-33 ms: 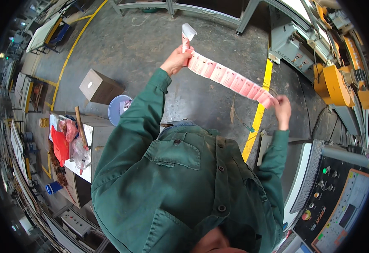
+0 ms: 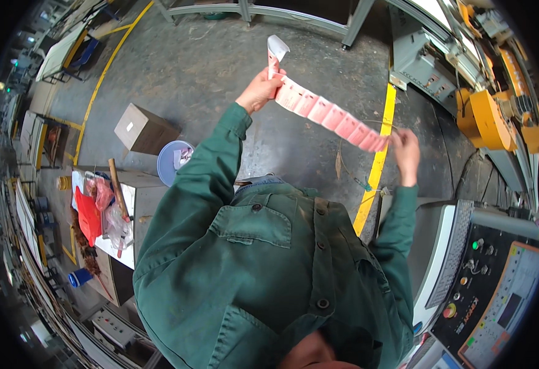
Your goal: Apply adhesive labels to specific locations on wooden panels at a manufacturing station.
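A long pink and white strip of printed labels (image 2: 325, 114) stretches between my two hands above the floor, sagging a little toward the right. My left hand (image 2: 259, 90) grips it near its left end, fingers closed round it. Above that hand a short tail of the strip stands up and curls over, showing a white back. At the lower right end my right hand (image 2: 407, 154) pinches the strip's edge between thumb and fingers. Both arms reach forward in green sleeves.
On the right stand a control panel (image 2: 497, 307) with buttons and a yellow machine part (image 2: 485, 120). At the left are a cardboard box (image 2: 143, 129), a blue bucket (image 2: 165, 165) and a bench with red plastic bags (image 2: 88, 216). A yellow line (image 2: 377, 175) crosses the floor.
The strip's right end has shifted slightly left and up, and my right hand has moved a little the same way. My left hand has barely moved.
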Demonstrator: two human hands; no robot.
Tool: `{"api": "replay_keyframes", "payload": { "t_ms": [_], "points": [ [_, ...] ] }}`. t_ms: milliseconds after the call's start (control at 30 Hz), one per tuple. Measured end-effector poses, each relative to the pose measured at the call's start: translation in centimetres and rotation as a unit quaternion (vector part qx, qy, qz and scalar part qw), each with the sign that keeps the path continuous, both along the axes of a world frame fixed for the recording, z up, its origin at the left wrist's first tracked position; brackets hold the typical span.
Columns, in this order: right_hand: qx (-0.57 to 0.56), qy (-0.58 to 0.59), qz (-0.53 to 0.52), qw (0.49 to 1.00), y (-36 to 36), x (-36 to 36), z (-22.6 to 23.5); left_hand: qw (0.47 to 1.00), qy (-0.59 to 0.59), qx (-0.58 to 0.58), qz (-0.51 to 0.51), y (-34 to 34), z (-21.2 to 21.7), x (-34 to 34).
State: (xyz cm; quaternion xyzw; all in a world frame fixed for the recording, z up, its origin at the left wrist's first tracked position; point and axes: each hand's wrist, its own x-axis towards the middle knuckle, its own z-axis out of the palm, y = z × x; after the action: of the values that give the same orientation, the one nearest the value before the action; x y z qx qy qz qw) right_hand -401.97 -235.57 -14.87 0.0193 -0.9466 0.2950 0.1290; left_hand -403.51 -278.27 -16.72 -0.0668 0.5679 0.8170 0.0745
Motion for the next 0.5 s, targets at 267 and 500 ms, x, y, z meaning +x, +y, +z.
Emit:
{"api": "replay_keyframes", "payload": {
  "t_ms": [267, 500],
  "points": [
    [-0.374, -0.282, 0.289, 0.835, -14.8, 1.2, 1.3, 0.994, 0.024, 0.023, -0.102, 6.3, 2.0, 1.7],
    [-0.501, -0.298, 0.251, 0.773, -14.5, 2.3, 0.5, 0.994, -0.02, 0.03, -0.108, 6.3, 2.3, 2.4]
  ]
}}
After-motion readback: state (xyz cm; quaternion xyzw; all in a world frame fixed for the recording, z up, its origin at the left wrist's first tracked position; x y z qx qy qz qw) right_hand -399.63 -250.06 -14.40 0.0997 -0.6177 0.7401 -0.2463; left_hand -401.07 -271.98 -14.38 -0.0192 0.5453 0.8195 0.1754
